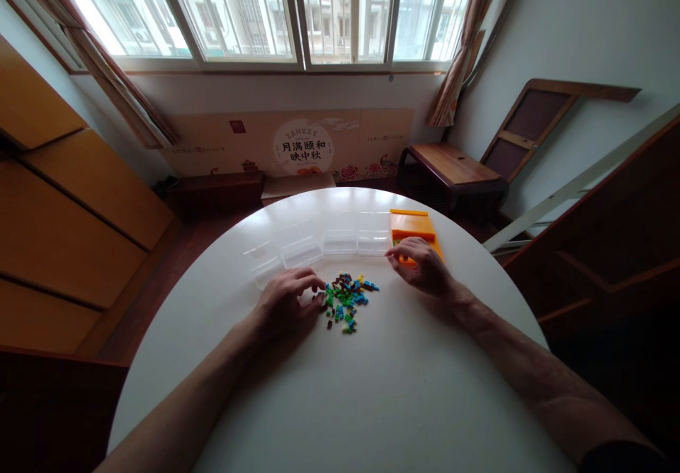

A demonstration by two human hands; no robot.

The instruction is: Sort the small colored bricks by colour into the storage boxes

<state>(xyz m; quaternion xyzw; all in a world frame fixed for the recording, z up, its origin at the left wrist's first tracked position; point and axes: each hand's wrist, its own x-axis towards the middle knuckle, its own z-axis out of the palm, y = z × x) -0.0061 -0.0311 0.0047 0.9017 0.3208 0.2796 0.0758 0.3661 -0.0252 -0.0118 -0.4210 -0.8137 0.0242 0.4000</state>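
Note:
Small toy building bricks [345, 296] in green, blue, brown and yellow lie in a loose pile on the white round table [372, 388]. My left hand [290, 299] rests at the pile's left edge, its thumb and forefinger curved and apart, with bricks by their tips. My right hand [419, 264] is over the front of an orange plastic box [411, 224], which has a raised lid or panel. The fingers there are bent and drawn together; whatever they may hold is hidden. Some green shows inside the box beside the fingers.
Several clear plastic boxes [340, 241] with raised lids stand in an arc behind the pile, left of the orange box. Past the table are a wooden chair [451, 165], a printed cardboard panel [255, 140] and a window. Wooden cabinets [64, 232] stand on the left.

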